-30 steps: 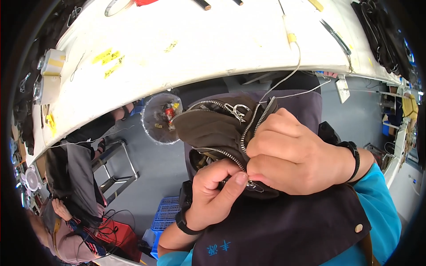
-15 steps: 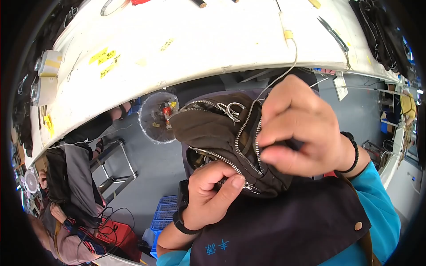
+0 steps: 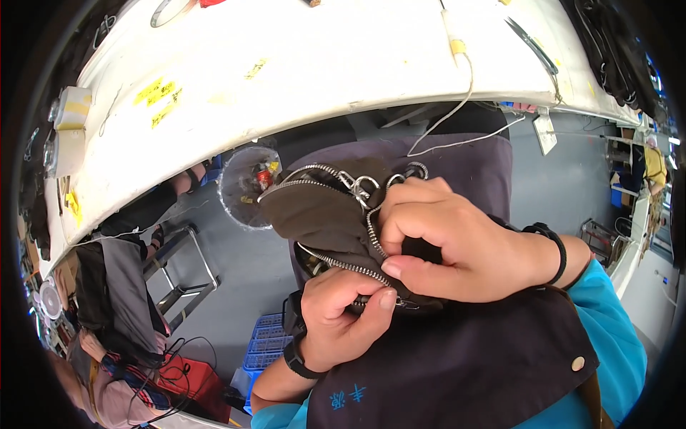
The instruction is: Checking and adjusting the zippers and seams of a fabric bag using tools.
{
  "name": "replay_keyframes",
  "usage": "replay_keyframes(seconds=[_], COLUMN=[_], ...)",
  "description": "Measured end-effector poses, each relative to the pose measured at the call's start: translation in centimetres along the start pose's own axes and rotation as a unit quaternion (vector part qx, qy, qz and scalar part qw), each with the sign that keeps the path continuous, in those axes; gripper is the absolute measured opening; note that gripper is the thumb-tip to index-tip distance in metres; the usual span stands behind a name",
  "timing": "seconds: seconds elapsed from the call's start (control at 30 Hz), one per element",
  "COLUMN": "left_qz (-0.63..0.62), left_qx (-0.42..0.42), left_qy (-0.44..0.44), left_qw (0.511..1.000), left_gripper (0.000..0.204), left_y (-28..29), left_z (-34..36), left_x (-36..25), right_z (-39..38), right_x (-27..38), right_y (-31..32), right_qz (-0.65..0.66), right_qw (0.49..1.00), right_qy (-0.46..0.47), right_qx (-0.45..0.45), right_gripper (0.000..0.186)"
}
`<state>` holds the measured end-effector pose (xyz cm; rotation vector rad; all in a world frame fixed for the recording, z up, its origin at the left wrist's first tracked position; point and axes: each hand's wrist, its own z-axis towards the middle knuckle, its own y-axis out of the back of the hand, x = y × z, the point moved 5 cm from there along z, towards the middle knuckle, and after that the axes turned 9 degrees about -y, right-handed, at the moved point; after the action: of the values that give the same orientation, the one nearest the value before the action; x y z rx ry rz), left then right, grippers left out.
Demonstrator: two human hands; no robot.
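A dark brown fabric bag (image 3: 321, 218) with silver-toothed zippers rests on the dark apron over my lap. My left hand (image 3: 343, 311) is closed on its near edge, the thumb lying beside the lower zipper (image 3: 350, 266). At the bag's right side my right hand (image 3: 446, 239) is closed, with thumb and bent fingers at the edge of the other zipper (image 3: 373, 230). Those fingers hide part of the bag. Metal rings (image 3: 363, 186) show at the bag's far side. Inside the gap by the lower zipper, a patterned lining is partly visible.
Beyond my lap stretches a white table (image 3: 286, 79) with scissors (image 3: 532, 46) and a white-corded tool (image 3: 454, 39). A clear-lined bin (image 3: 243, 204) stands on the floor, left of the bag. Further left are a metal-framed stool (image 3: 187, 275), blue crate (image 3: 268, 343) and a seated person.
My right hand has moved down and left, from above the zipper onto the bag's edge. The bag has shifted slightly left, and its right opening is now covered by the hand.
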<state>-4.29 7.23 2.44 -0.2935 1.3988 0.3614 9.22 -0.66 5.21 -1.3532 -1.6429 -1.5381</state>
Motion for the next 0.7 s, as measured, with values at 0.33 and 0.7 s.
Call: replay_keyframes(seconds=[0.33,0.7], left_qz=[-0.092,0.442], left_qx=[-0.063,0.055], left_qy=[0.075,-0.188], left_qw=[0.991,0.875], left_gripper=[0.012,0.054], left_y=[0.1,0.8], left_z=[-1.5,1.9], left_x=[1.4,-4.8], right_z=[-0.1,-0.4], right_x=[-1.0,-2.1], right_y=[-2.1,-3.1], right_qz=[0.190,0.389], right_qw=[0.981,0.919], right_qy=[0.025,-0.064], right_qx=[0.004,-0.012], right_gripper=[0.020,0.024])
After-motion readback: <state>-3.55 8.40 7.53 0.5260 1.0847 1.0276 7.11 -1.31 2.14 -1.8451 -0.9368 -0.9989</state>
